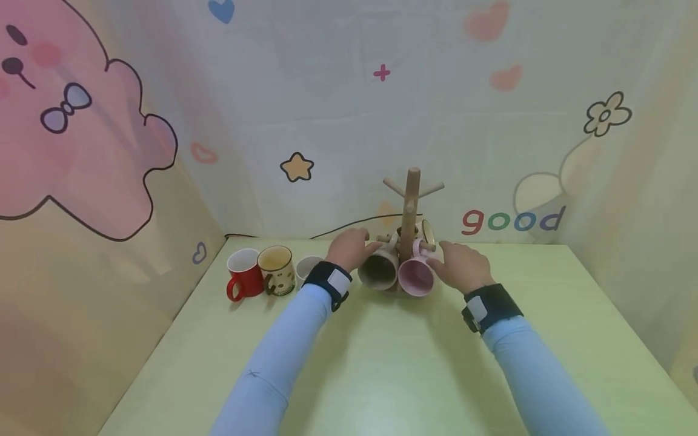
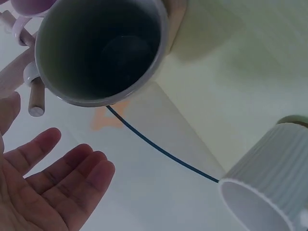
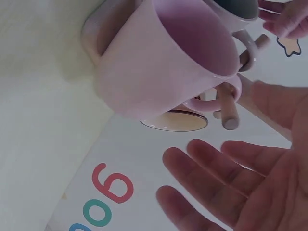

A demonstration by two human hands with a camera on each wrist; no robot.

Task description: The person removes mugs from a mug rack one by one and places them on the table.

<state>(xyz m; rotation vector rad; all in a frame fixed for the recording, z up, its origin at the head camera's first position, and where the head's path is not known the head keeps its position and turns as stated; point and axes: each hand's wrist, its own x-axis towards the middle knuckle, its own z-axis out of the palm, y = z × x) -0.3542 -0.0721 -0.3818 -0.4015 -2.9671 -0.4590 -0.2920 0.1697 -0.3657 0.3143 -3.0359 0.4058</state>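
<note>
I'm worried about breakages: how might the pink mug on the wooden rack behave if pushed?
The pink mug, its handle looped over a peg, would probably swing or slide along it rather than roll. Its smooth surface may feel slippery. It looks like rigid ceramic, so it could chip if knocked against the pale mug beside it.

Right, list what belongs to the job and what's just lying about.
Likely the job, between left hand and right hand:
wooden rack
pink mug
grey mug
cream mug

Possibly just lying about, standing left of the rack:
red mug
spotted mug
white mug
</note>
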